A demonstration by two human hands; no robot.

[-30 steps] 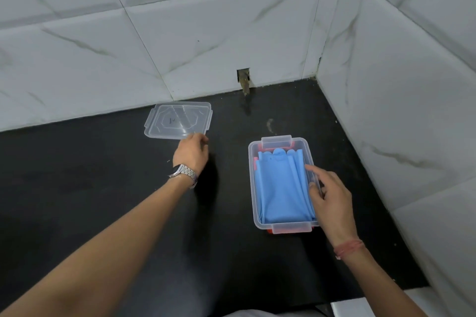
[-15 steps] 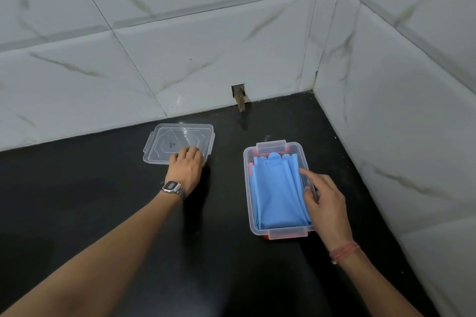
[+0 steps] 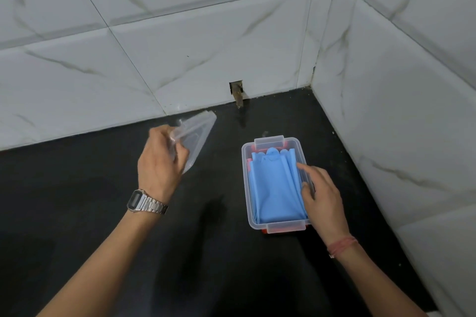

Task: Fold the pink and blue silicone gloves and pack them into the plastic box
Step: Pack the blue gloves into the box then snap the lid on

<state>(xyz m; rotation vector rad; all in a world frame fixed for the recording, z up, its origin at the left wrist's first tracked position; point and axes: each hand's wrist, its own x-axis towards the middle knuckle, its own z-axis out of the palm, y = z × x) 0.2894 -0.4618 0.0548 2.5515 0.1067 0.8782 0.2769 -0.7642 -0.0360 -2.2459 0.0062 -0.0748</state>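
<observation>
The left hand [image 3: 160,162] has its grip clenched on the clear plastic lid [image 3: 195,134], holding it tilted up off the black surface [image 3: 90,188], with the lid's far edge raised toward the tiled back wall [image 3: 180,46]. A metal wristwatch [image 3: 144,203] sits on that wrist.

To the right, the plastic box [image 3: 246,188] stands open on the surface, near the corner where the two tiled walls meet. The folded blue silicone glove [image 3: 275,188] lies inside and fills most of it, fingertips pointing to the far end. A thin strip of the pink silicone glove [image 3: 249,163] shows at the box's left inner wall beside the blue one. Red clips peek out at both short ends of the box.

The right hand [image 3: 324,195] rests over the box's right rim with its grip loose, grasping nothing; its index finger lies stretched across the blue glove, touching it. A reddish thread band [image 3: 342,244] circles that wrist.

A small dark hole [image 3: 236,88] shows low in the back wall.
</observation>
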